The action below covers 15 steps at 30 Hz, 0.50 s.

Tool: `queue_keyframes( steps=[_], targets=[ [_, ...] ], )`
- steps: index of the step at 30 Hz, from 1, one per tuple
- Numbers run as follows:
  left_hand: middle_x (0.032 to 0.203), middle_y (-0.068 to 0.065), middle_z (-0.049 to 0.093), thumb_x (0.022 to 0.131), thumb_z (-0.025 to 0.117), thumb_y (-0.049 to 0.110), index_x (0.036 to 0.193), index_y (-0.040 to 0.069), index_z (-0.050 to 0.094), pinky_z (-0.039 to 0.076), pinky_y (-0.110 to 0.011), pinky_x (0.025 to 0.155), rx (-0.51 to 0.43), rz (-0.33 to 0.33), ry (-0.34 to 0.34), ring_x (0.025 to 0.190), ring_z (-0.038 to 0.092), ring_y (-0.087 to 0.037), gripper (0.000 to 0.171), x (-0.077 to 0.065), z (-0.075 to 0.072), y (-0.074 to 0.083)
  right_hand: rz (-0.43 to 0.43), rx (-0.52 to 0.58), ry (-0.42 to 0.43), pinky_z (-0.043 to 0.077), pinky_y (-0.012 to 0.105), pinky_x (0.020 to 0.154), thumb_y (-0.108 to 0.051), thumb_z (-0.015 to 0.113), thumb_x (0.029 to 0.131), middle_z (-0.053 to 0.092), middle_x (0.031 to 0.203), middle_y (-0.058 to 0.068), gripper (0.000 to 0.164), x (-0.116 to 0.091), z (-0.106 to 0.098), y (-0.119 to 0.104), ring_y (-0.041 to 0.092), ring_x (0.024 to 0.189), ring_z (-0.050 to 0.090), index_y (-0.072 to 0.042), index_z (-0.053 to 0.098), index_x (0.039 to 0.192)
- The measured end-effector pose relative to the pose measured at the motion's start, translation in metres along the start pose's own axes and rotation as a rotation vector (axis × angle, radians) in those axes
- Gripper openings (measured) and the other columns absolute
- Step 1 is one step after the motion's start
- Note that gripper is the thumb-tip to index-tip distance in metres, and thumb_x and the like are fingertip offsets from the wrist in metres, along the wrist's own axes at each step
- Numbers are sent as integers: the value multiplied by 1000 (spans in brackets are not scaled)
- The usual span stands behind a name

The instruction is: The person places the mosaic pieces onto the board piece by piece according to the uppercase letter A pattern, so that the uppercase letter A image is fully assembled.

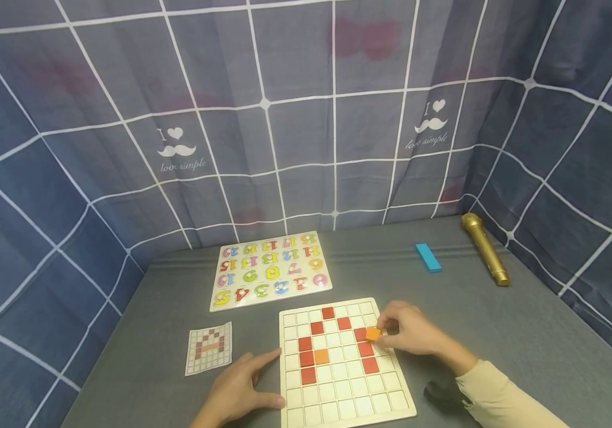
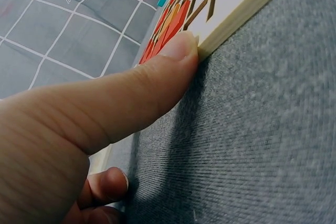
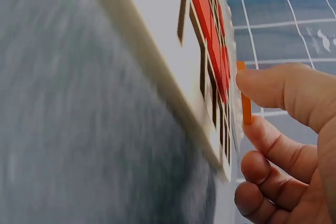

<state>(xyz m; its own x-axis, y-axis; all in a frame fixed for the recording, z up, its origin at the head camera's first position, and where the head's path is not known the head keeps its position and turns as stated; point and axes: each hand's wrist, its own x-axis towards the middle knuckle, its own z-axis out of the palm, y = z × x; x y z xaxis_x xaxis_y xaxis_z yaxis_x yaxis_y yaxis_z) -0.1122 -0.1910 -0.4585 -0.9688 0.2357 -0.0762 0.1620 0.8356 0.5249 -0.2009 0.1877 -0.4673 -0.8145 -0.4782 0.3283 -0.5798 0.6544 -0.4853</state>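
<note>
A cream grid board (image 1: 340,410) lies on the grey cloth, with red tiles (image 1: 308,375) set in its squares along two slanting sides that meet at the top. One orange tile (image 1: 321,356) sits beside the left red ones. Between thumb and fingertips my right hand (image 1: 410,330) pinches another orange tile (image 1: 373,333), held over the board's right side; the right wrist view shows this orange tile (image 3: 246,100) edge-on above the surface. My left hand (image 1: 239,383) touches the board's left edge with outstretched thumb and forefinger; its thumb (image 2: 152,85) rests against the rim.
Left of the board lies a paper card (image 1: 208,349) printed with a coloured grid pattern. Behind it is a number puzzle board (image 1: 271,271). A blue block (image 1: 428,257) and a gold microphone (image 1: 485,249) lie at the back right, near the checked curtain (image 1: 306,137).
</note>
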Motion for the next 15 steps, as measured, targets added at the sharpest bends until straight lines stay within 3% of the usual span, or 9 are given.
queue_keyframes(
  steps=[15],
  targets=[
    [77,6,41,58,82,66,137,32,58,26,-21,53,0,8,7,60,32,-5,89,0,-1,1,45,54,-114,36,28,79,-36,82,72,58,83,-16,21,6,9,-22,1,84,50,-22,70,82]
  ],
)
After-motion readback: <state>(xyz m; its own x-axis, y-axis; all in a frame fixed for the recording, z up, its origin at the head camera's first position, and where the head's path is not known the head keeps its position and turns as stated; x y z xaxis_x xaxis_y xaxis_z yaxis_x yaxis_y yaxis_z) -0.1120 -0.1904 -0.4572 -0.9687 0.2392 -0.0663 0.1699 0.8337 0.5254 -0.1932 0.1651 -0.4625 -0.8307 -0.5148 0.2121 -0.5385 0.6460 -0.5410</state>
